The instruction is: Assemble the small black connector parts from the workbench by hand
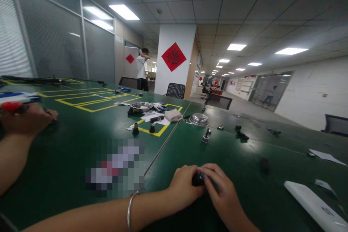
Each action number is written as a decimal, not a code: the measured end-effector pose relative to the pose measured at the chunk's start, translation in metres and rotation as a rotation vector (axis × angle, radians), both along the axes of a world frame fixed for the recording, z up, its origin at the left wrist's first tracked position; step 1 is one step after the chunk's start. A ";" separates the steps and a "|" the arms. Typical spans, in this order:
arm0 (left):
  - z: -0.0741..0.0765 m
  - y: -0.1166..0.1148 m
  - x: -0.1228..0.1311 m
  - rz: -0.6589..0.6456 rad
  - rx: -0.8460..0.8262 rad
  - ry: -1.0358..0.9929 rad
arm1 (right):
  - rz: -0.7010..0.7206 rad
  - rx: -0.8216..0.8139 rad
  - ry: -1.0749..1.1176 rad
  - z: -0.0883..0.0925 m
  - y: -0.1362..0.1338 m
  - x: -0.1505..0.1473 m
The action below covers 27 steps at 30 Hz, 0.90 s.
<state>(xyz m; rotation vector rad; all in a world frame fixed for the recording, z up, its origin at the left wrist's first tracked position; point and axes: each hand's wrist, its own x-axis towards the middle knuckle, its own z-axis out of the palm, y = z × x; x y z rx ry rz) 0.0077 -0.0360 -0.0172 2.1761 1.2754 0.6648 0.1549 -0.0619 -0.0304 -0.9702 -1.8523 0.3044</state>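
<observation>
My left hand [185, 185], a silver bracelet on its wrist, is closed around a small black part [198, 179] low in the middle of the view. The part's kind cannot be made out, as fingers cover most of it. At its right side, my right hand [221, 190] has its thumb and fingers bent together on the part. A small blue spot [202, 175] shows between the fingertips. Both hands are just above the green table [168, 159]. Beyond them a small metal-and-black fitting [205, 137] stands upright.
A co-worker's hand [27, 121] with a red-topped object [11, 106] is at the left. Black knob-like pieces [135, 129], a metal bowl [141, 106], a domed metal lid [199, 119] and a folded cloth [173, 115] lie farther back. A white case [312, 203] lies right.
</observation>
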 end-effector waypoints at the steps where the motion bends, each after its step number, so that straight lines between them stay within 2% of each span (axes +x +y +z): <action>1: -0.001 0.003 -0.001 -0.023 -0.013 -0.037 | 0.012 -0.009 -0.014 0.000 0.000 0.000; 5: -0.003 0.013 -0.005 -0.108 -0.081 -0.201 | -0.003 -0.032 -0.017 0.000 0.002 -0.001; 9: 0.000 0.020 -0.009 -0.153 -0.222 -0.375 | -0.024 -0.023 0.004 0.002 0.003 -0.003; 13: -0.002 0.020 -0.006 -0.106 -0.207 -0.397 | -0.010 -0.046 0.000 0.007 0.001 -0.006; 18: -0.002 0.016 0.000 -0.161 -0.245 -0.611 | -0.004 -0.032 -0.007 0.012 -0.002 -0.008; 27: 0.005 0.022 -0.001 -0.173 -0.350 -0.615 | -0.086 0.024 -0.033 0.015 0.000 -0.008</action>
